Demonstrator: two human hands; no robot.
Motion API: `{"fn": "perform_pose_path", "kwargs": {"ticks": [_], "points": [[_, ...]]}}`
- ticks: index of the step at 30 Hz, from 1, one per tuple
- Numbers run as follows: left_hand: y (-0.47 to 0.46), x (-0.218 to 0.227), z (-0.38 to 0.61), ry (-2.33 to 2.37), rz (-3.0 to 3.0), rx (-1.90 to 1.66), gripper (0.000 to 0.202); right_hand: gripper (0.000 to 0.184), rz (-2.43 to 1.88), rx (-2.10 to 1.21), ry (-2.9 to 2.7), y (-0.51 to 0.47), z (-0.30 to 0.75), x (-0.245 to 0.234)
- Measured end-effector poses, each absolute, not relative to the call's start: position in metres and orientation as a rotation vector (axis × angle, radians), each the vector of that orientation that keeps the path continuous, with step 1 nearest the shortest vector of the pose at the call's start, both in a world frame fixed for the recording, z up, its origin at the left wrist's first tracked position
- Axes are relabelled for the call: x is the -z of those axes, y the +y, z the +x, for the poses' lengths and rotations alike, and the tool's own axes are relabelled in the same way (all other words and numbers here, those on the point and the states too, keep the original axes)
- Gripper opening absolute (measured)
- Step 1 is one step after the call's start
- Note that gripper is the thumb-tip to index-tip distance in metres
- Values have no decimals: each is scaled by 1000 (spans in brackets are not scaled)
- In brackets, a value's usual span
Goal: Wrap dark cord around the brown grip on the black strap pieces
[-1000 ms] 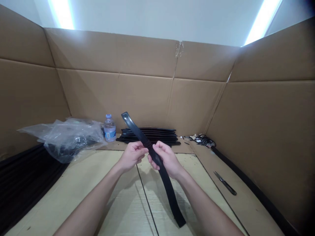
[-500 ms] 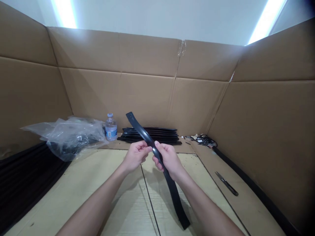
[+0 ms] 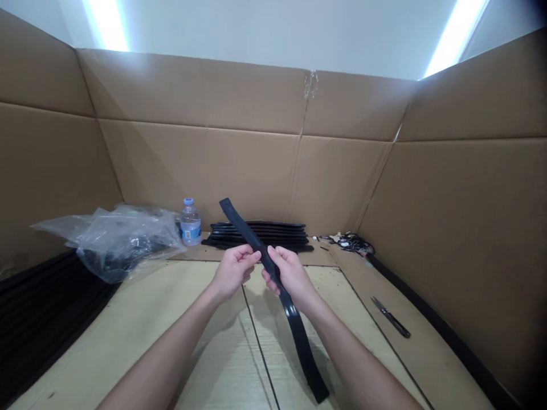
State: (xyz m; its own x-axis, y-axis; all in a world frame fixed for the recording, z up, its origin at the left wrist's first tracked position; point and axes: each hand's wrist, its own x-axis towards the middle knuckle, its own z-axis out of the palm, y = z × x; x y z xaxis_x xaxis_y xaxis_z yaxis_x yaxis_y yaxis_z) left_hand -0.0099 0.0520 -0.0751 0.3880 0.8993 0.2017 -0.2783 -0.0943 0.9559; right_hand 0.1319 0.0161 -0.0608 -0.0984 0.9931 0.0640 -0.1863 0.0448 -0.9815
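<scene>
A long, slightly curved black strip (image 3: 299, 336), plastic or rubber by its look, slants across the middle above the table. One small hole shows near its far end. My right hand (image 3: 290, 276) is wrapped round the strip near its middle, with the thumb lying on top. At the strip's left edge my left hand (image 3: 235, 270) is closed in a pinch, thumb and forefinger touching it. The near end of the strip hangs low toward the table's front. Behind the hands lies a stack of similar black strips (image 3: 277, 232).
Cardboard walls (image 3: 248, 165) enclose the table (image 3: 171, 319). On the left are a clear plastic bag (image 3: 123, 239), a water bottle (image 3: 190, 225) and dark strips (image 3: 38, 307). A small cutting tool (image 3: 391, 317), a scrap heap (image 3: 352, 242) and a long black strip (image 3: 436, 324) lie right.
The strip has turned slightly in my hands, and the shine on it has shifted toward its near half. Both hands keep nearly the same hold.
</scene>
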Motion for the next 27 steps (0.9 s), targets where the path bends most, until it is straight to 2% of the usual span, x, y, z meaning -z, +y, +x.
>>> {"fn": "perform_pose_path", "kwargs": {"ticks": [5,10,13,17,22,27], "points": [[59,80,-11,700,1241,-1124,36,28,-868,-1482,-1108,21,137,62],[68,84,-21,756,1265,-1063,35,25,-838,-1406,-1210,25,143,66],[68,82,-25,692,1236,-1011,37,26,-864,-1355,-1249,27,147,68],[65,80,-25,594,1224,-1027,40,39,-960,-1313,-1312,25,149,67],[63,82,-24,628,1346,-1044,34,27,-911,-1450,-1471,18,144,63],[62,81,-23,599,1397,-1041,37,34,-815,-1498,-1486,14,139,66]]}}
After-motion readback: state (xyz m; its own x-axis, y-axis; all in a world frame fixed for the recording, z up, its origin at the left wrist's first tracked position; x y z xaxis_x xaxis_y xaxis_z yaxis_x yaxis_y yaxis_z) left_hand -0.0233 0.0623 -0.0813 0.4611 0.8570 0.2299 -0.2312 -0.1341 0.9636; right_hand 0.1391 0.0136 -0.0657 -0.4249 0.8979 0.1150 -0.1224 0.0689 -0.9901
